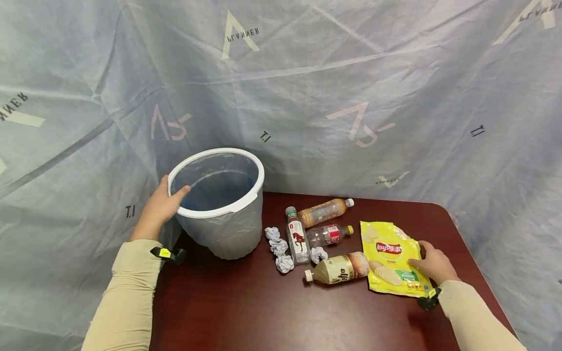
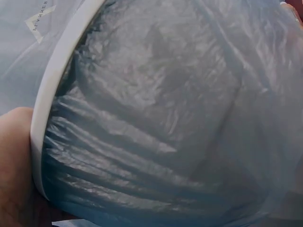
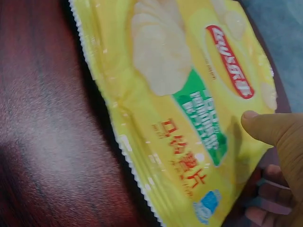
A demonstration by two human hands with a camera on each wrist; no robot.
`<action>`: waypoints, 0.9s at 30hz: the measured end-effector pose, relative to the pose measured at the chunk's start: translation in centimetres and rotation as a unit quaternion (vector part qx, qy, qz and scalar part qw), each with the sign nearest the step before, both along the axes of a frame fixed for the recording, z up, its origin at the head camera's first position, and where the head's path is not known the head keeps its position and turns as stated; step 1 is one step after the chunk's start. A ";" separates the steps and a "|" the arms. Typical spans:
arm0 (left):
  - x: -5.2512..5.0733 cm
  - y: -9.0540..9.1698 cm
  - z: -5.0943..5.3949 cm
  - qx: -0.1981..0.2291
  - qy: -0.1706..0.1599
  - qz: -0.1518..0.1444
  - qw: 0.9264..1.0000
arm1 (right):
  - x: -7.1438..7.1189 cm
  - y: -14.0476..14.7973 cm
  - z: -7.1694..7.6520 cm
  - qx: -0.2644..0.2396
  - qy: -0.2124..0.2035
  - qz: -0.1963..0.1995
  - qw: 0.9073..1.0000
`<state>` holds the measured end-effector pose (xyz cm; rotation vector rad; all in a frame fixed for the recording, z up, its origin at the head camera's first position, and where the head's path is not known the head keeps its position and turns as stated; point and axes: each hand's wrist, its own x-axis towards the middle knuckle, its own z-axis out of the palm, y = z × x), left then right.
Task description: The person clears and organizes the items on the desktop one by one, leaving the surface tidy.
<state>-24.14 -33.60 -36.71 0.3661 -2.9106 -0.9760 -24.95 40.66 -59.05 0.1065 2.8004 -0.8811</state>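
Note:
My left hand (image 1: 159, 207) grips the white rim (image 1: 212, 213) of a grey bin lined with a thin plastic bag (image 2: 165, 109). The thumb lies over the inside of the rim, the fingers outside. At the table's right side, my right hand (image 1: 435, 264) pinches the edge of a yellow chip bag (image 1: 391, 261). In the right wrist view the thumb (image 3: 265, 126) presses the bag's printed front, with the other fingers curled behind its edge. Just left of the chip bag lies a bottle with a cream label (image 1: 340, 269).
Beside the bin lie several crumpled paper balls (image 1: 277, 247) and a bottle with a horse label (image 1: 298, 241). Farther back are an orange-tinted bottle (image 1: 324, 213) and a yellow-capped bottle (image 1: 327, 235). Grey printed sheeting (image 1: 298, 97) hangs behind the dark red table (image 1: 272, 312).

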 end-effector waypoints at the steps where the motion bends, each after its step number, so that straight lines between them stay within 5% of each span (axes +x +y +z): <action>1: 0.0 0.2 0.1 0.000 -0.002 -0.003 1.000 | 0.1 0.0 -0.1 0.001 0.003 0.000 1.000; 9: 0.3 1.6 0.5 -0.006 0.001 -0.020 1.000 | -0.2 -0.4 -0.5 0.018 0.011 -0.002 1.000; 27: 0.8 3.8 0.3 -0.021 -0.005 -0.027 0.999 | 0.1 0.3 0.0 -0.110 -0.034 -0.017 0.993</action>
